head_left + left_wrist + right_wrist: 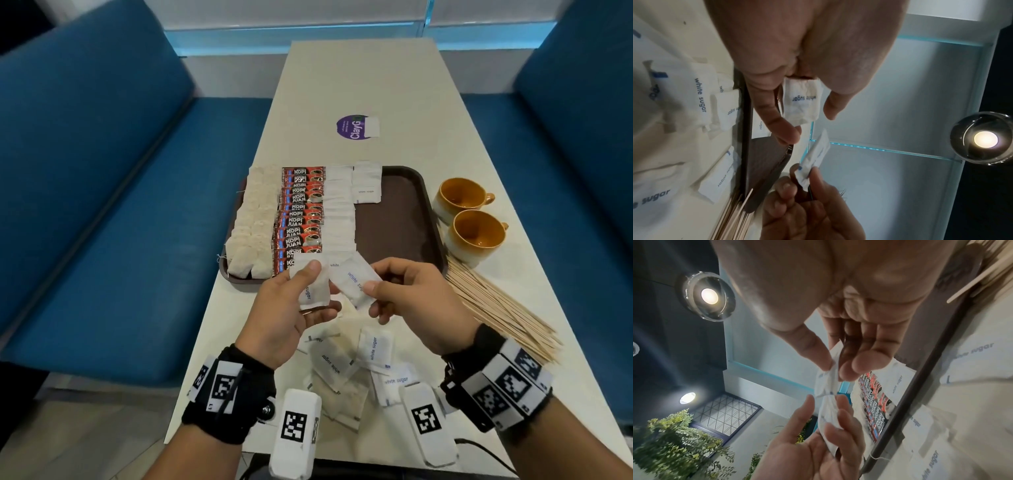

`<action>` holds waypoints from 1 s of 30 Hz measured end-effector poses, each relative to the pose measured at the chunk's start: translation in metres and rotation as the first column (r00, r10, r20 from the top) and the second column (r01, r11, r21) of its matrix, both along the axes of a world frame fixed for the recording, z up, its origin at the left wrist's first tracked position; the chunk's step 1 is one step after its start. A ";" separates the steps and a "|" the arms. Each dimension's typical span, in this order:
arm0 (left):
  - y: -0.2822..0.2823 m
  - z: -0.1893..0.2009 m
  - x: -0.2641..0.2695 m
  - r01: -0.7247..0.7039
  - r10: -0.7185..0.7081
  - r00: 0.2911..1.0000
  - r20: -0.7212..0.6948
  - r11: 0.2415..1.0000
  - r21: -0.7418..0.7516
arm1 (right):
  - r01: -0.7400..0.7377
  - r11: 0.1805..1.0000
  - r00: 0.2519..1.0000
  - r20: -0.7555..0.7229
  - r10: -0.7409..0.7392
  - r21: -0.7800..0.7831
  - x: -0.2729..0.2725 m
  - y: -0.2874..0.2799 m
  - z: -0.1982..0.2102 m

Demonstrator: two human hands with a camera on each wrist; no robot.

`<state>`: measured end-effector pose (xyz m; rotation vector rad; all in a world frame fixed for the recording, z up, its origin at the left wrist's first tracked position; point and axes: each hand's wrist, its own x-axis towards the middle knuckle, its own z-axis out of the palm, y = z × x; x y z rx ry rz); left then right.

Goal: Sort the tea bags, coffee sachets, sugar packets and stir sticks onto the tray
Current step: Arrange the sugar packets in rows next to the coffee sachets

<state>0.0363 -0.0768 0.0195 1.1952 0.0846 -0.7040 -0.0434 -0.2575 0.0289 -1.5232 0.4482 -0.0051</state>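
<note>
Above the table's near half, my left hand (318, 291) holds one white sugar packet (310, 284) between thumb and fingers. My right hand (373, 298) pinches a second sugar packet (356, 284) by its edge, next to the first. In the left wrist view the left-hand packet (800, 101) is held upright. In the right wrist view the right-hand packet (827, 382) looks crumpled. The brown tray (394, 219) holds tea bags (253, 219) on the left, then coffee sachets (301, 212), then sugar packets (339, 212). Stir sticks (496, 308) lie on the table, right of the tray.
Several loose sugar packets (342, 366) lie on the table under my wrists. Two orange cups (460, 197) (478, 234) stand right of the tray. A purple sticker (352, 126) sits further back. Blue bench seats flank the table. The tray's right half is bare.
</note>
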 end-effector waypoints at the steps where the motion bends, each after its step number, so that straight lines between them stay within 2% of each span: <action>1: 0.000 0.001 0.000 0.011 -0.011 1.000 -0.001 1.000 -0.010 | -0.007 1.000 1.000 0.009 0.007 -0.018 0.000 -0.001 0.001; 9: 0.001 0.000 -0.007 0.141 -0.146 0.987 -0.073 0.987 -0.079 | -0.086 0.991 0.976 0.191 0.105 -0.103 -0.005 -0.001 0.007; 12: 0.004 -0.003 -0.007 0.182 -0.187 0.982 -0.036 0.977 -0.112 | -0.106 0.984 0.975 0.178 0.131 -0.143 -0.004 -0.001 0.006; 16: 0.003 -0.007 -0.004 0.186 -0.184 0.982 0.031 0.981 -0.052 | -0.067 0.984 0.981 0.171 0.095 -0.166 -0.001 -0.002 0.003; 21: -0.003 -0.007 -0.004 0.108 -0.103 0.993 0.050 0.988 -0.110 | 0.025 1.000 0.986 0.162 -0.028 0.019 0.001 -0.001 -0.001; 26: -0.006 -0.005 -0.004 0.138 -0.130 0.987 0.099 0.987 -0.087 | -0.058 0.984 0.993 0.088 0.074 -0.167 0.001 0.007 -0.005; 30: -0.003 -0.008 0.000 0.173 -0.168 0.981 0.097 0.984 -0.039 | -0.001 0.998 0.998 0.070 0.006 -0.062 0.005 0.003 -0.008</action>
